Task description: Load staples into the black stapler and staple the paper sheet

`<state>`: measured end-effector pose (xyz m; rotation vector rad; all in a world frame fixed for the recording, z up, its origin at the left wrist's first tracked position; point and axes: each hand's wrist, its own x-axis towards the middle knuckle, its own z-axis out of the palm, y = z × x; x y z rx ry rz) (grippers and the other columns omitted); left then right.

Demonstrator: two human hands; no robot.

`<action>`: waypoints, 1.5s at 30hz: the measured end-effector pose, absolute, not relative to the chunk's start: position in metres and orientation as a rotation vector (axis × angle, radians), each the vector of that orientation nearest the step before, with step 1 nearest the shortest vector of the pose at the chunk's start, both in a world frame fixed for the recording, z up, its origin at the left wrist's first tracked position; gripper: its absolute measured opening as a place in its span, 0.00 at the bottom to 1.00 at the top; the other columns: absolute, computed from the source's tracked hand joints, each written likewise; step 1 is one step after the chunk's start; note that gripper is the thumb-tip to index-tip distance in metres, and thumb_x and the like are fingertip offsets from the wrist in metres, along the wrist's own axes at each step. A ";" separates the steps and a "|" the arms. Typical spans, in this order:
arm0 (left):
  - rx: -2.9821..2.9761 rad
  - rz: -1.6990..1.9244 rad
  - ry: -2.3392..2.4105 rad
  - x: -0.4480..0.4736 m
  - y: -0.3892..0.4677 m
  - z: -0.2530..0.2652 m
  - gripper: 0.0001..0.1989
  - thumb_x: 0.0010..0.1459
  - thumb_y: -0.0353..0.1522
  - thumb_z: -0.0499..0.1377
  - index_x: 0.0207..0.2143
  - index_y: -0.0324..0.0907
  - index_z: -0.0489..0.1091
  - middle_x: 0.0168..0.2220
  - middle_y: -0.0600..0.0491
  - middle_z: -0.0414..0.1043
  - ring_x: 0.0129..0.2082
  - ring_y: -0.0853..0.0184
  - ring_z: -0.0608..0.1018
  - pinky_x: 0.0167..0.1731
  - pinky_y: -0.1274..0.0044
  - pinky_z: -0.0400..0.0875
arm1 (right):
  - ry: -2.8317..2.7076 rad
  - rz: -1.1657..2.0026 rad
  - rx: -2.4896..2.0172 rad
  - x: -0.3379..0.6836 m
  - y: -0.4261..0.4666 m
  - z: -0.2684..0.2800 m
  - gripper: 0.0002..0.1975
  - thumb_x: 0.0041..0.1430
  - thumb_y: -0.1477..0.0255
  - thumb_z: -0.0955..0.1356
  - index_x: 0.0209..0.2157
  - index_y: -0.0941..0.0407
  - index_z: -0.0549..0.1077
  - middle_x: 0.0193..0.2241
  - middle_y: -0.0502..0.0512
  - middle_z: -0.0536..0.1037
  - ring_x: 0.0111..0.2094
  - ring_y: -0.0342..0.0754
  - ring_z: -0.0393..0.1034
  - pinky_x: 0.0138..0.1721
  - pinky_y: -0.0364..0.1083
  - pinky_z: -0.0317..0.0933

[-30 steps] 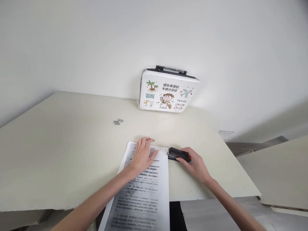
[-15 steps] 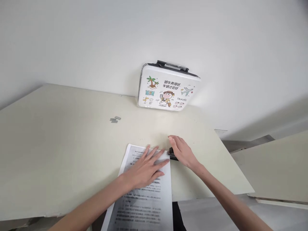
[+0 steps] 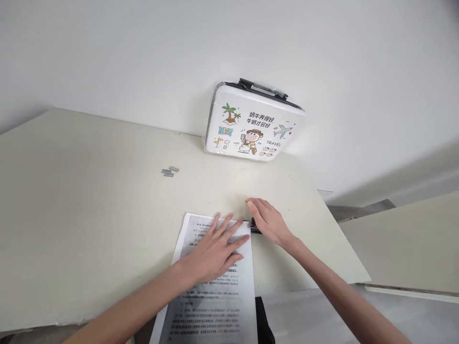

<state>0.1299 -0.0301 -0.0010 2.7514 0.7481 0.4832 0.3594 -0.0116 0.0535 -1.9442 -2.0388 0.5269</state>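
My left hand (image 3: 215,251) lies flat with spread fingers on printed paper (image 3: 211,317), near its top right corner. The paper runs over the table's front edge towards me. At that corner sits a small black stapler (image 3: 255,229), its front end meeting the paper's right edge. My right hand (image 3: 271,222) is closed over the stapler from above and covers most of it. Whether the jaws are pressed fully together is hard to see.
Several grey staple strips (image 3: 168,171) lie on the pale table (image 3: 89,205), left of the paper. A white cartoon-printed case (image 3: 251,126) with a black handle leans against the wall (image 3: 125,57) at the back. Another pale surface (image 3: 412,243) is at the right.
The camera view has shifted a little. My left hand stays flat on the paper and my right hand stays on the stapler, with hardly any visible movement.
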 end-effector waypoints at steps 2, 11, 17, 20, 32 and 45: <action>2.759 0.474 0.757 0.131 -0.030 -0.002 0.25 0.77 0.46 0.44 0.71 0.55 0.60 0.76 0.53 0.48 0.76 0.52 0.48 0.73 0.51 0.39 | -2.043 0.523 -1.940 0.359 -0.011 0.054 0.27 0.76 0.54 0.50 0.53 0.48 0.73 0.57 0.54 0.78 0.60 0.54 0.70 0.60 0.56 0.63; 2.790 0.491 0.775 0.133 -0.031 -0.005 0.25 0.77 0.46 0.43 0.72 0.55 0.58 0.77 0.54 0.47 0.76 0.52 0.48 0.73 0.51 0.38 | -2.082 0.508 -1.900 0.360 -0.009 0.047 0.25 0.77 0.54 0.51 0.55 0.48 0.72 0.56 0.54 0.78 0.59 0.54 0.70 0.60 0.55 0.63; 2.802 0.435 0.782 0.135 -0.031 -0.005 0.25 0.77 0.46 0.44 0.72 0.55 0.57 0.77 0.52 0.47 0.76 0.50 0.47 0.72 0.50 0.39 | -2.089 0.520 -1.905 0.360 -0.009 0.047 0.25 0.77 0.54 0.51 0.55 0.48 0.72 0.57 0.54 0.77 0.60 0.54 0.70 0.60 0.56 0.63; 2.797 0.428 0.781 0.135 -0.032 -0.006 0.25 0.77 0.46 0.44 0.72 0.55 0.57 0.77 0.52 0.46 0.76 0.50 0.47 0.72 0.49 0.39 | -2.095 0.523 -1.916 0.359 -0.009 0.047 0.25 0.77 0.54 0.51 0.55 0.48 0.72 0.57 0.54 0.78 0.59 0.54 0.70 0.60 0.56 0.63; 2.755 0.469 0.770 0.135 -0.032 -0.005 0.25 0.77 0.45 0.45 0.71 0.56 0.58 0.77 0.54 0.46 0.76 0.50 0.46 0.73 0.50 0.39 | -2.117 0.497 -1.932 0.358 -0.009 0.046 0.25 0.77 0.55 0.51 0.56 0.48 0.72 0.58 0.55 0.76 0.59 0.54 0.70 0.59 0.56 0.63; 2.741 0.494 0.756 0.136 -0.032 -0.006 0.25 0.77 0.45 0.44 0.72 0.56 0.58 0.77 0.55 0.45 0.77 0.51 0.45 0.73 0.50 0.38 | -2.149 0.481 -1.935 0.356 -0.008 0.046 0.24 0.77 0.57 0.51 0.55 0.48 0.72 0.59 0.54 0.75 0.60 0.54 0.69 0.61 0.57 0.63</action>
